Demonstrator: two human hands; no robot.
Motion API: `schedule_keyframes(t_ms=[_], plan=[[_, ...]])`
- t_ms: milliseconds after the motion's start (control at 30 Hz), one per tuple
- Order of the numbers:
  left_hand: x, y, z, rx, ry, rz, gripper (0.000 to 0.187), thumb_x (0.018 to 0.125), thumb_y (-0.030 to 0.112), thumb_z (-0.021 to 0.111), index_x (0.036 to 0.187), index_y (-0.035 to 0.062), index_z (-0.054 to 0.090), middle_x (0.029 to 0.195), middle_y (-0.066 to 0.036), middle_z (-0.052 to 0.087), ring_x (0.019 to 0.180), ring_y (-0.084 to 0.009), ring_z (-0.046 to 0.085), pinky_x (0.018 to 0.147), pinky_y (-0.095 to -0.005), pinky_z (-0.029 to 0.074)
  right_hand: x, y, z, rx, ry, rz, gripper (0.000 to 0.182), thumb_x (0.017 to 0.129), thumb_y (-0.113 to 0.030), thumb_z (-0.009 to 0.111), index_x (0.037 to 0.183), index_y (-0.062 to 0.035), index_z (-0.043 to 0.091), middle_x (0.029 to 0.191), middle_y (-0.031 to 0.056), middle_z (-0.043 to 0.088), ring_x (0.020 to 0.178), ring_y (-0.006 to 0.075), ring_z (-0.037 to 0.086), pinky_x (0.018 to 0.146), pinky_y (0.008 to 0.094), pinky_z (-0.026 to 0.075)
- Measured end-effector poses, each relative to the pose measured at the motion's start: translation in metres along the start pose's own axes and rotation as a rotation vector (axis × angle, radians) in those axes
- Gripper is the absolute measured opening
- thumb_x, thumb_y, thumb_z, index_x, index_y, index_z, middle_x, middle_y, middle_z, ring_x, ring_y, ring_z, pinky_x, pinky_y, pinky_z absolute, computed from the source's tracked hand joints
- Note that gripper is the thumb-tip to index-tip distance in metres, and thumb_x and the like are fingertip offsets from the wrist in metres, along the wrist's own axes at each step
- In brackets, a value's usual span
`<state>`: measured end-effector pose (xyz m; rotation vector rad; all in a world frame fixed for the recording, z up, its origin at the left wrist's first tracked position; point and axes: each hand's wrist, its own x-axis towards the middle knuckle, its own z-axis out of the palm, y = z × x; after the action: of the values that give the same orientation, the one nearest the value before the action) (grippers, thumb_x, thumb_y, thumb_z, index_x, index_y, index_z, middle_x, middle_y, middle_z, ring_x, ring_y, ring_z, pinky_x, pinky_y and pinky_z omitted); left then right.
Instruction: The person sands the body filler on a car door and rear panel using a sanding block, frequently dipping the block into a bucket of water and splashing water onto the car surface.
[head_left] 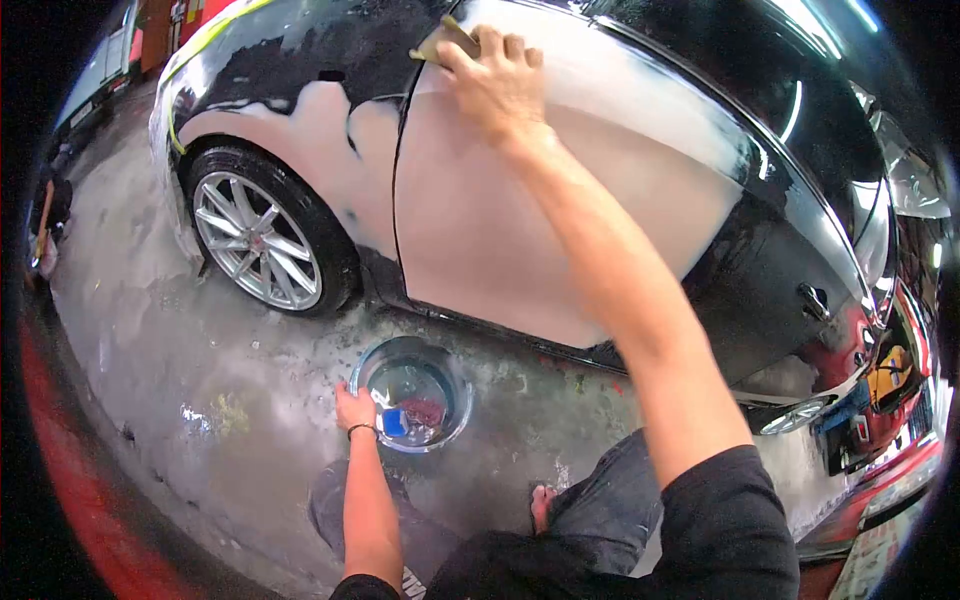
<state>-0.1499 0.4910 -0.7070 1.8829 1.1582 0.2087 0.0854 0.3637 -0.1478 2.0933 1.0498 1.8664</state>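
Up at the front edge of the car door [520,200], my right hand [500,85] presses a tan sanding pad [445,42] flat against the panel, fingers closed over it. The door has a broad pinkish-grey patch, with whitish haze along its top and black paint around it. Low on the left, my left hand [355,408] grips the rim of a clear bucket [467,405] on the floor. Water fills part of the bucket. A blue block [396,423] and a dark red cloth-like piece [425,412] lie inside it, close to my left hand.
The front fender [300,140] has similar pinkish patches above a silver-spoked wheel [258,240]. Yellow tape [205,45] runs along the car's front. The concrete floor [200,370] is wet and stained. A red car [900,370] stands at the far right.
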Motion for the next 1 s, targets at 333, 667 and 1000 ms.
schedule_keyframes(t_ms=[333,667,1000], plan=[[-0.011,0.016,-0.011,-0.030,-0.004,-0.004,0.057,0.091,0.032,0.073,0.142,0.0092,0.063,0.132,-0.026,0.074,0.124,-0.0453,0.071,0.108,-0.0590,0.052,-0.064,0.166,-0.118,0.076,-0.225,-0.390,0.043,0.091,-0.023,0.083,0.133,-0.0326,0.077,0.143,0.0005,0.065,0.126,0.0297,0.060,0.112,0.0476,0.045],[-0.006,0.004,-0.001,-0.106,-0.001,-0.031,0.060,0.090,0.031,0.076,0.145,0.0106,0.061,0.136,-0.023,0.074,0.128,-0.0440,0.070,0.110,-0.0570,0.051,-0.014,0.111,-0.057,0.184,-0.135,-0.470,0.037,0.094,-0.030,0.082,0.130,-0.0370,0.078,0.143,-0.0043,0.067,0.127,0.0289,0.062,0.103,0.0487,0.052],[-0.006,0.003,-0.006,-0.111,0.035,0.003,0.062,0.090,0.030,0.075,0.146,0.0080,0.060,0.133,-0.026,0.074,0.125,-0.0463,0.070,0.109,-0.0552,0.052,0.061,0.101,-0.033,0.165,-0.104,-0.306,0.030,0.101,-0.035,0.074,0.130,-0.0287,0.077,0.135,0.0027,0.069,0.118,0.0320,0.064,0.100,0.0494,0.052]])
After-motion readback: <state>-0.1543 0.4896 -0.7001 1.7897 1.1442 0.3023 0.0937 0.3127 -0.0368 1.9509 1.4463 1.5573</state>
